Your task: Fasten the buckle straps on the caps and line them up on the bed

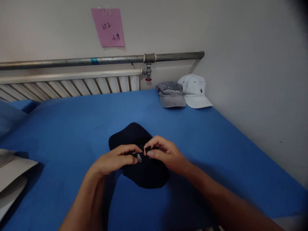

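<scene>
A dark navy cap (138, 173) lies on the blue bedsheet (72, 128) in front of me. My left hand (115, 158) pinches the cap's back strap at a small silver metal buckle (139, 157). My right hand (162, 152) pinches the loose end of the same strap just to the right of the buckle. Both hands meet over the middle of the cap, fingers closed.
A grey cap (171, 94) and a white cap (194, 91) sit at the far right corner by the wall. Pale brimmed hats (12, 175) lie at the left edge. A radiator (72, 86), pipes (101, 59) and a pink note (108, 27) line the back wall.
</scene>
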Demonstrator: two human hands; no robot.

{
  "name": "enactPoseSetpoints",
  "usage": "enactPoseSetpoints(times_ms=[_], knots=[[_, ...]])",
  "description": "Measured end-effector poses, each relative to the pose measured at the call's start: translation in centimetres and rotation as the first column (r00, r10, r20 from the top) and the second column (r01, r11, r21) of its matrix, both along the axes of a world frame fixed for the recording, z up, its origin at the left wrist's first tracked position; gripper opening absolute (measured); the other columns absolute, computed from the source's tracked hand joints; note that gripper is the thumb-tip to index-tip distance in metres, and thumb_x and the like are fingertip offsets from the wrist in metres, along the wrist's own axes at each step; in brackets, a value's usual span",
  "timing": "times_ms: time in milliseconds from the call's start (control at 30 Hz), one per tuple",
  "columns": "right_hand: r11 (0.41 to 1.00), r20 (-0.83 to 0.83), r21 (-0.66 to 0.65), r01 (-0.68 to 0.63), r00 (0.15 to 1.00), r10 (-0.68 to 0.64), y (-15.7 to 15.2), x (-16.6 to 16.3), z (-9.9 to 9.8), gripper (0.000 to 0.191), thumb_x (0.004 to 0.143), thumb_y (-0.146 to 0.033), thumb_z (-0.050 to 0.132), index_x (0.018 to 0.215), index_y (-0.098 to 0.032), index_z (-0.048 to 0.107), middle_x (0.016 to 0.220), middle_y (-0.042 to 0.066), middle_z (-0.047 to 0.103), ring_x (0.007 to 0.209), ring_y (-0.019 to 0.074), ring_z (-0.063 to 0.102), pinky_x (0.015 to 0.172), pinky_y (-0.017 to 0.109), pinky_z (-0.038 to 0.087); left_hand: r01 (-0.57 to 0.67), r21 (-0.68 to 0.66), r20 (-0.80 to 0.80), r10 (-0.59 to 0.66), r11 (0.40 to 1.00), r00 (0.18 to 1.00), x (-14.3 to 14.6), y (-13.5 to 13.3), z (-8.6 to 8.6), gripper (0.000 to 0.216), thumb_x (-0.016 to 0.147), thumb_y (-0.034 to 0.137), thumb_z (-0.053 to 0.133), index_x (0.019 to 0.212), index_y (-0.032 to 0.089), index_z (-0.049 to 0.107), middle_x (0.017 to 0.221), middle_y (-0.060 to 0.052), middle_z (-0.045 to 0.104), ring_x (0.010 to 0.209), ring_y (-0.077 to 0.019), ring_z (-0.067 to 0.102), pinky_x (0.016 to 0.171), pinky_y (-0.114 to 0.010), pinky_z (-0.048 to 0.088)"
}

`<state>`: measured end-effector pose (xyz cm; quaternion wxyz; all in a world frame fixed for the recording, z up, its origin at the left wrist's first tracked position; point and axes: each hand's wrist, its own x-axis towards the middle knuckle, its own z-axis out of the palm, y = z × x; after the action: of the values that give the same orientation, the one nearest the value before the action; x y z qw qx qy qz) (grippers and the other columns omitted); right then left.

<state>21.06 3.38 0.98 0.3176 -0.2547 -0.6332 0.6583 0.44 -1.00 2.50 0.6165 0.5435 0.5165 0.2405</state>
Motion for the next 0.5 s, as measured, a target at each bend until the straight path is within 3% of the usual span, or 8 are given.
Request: enactPoseSetpoints(times_ms=[133, 233, 500], knots=[[0.999, -0.008, 0.042, 0.027, 1.0, -0.026, 0.06, -0.18, -0.14, 0.009, 0.08, -0.027, 0.063, 0.082, -0.02, 0.059, 0.076, -0.002, 0.06, 0.071, 0.0105, 0.054, 0.068, 0.025, 0.043, -0.172, -0.024, 0.22, 0.173, 0.985, 0.96, -0.31, -0.16, -0.29, 0.024, 0.076, 0.025, 0.062, 0.098, 0.021, 0.07, 0.088, -0.002, 0.064, 0.084, -0.0154, 0.054, 0.074, -0.028, 0.04], [0.994, 0.004, 0.091, 0.054, 0.998, -0.055, 0.16, -0.24, -0.22, 0.007, 0.082, -0.027, 0.062, 0.082, -0.02, 0.061, 0.074, -0.002, 0.06, 0.068, 0.0098, 0.053, 0.067, 0.025, 0.043, -0.247, -0.084, 0.365, 0.261, 0.965, 0.894, -0.36, -0.17, -0.42, 0.025, 0.074, 0.028, 0.07, 0.098, 0.021, 0.071, 0.088, -0.002, 0.066, 0.085, -0.0152, 0.058, 0.077, -0.027, 0.043], [0.921, 0.012, 0.349, 0.17, 0.983, -0.186, 0.17, -0.32, -0.5, 0.003, 0.078, -0.021, 0.065, 0.077, -0.021, 0.062, 0.076, -0.001, 0.062, 0.074, 0.0126, 0.056, 0.074, 0.029, 0.046, -0.303, -0.063, 0.399, 0.302, 0.951, 0.866, 0.41, 0.02, -0.69, 0.031, 0.064, 0.016, 0.079, 0.093, 0.021, 0.072, 0.083, 0.001, 0.065, 0.076, -0.0091, 0.057, 0.073, -0.02, 0.044]])
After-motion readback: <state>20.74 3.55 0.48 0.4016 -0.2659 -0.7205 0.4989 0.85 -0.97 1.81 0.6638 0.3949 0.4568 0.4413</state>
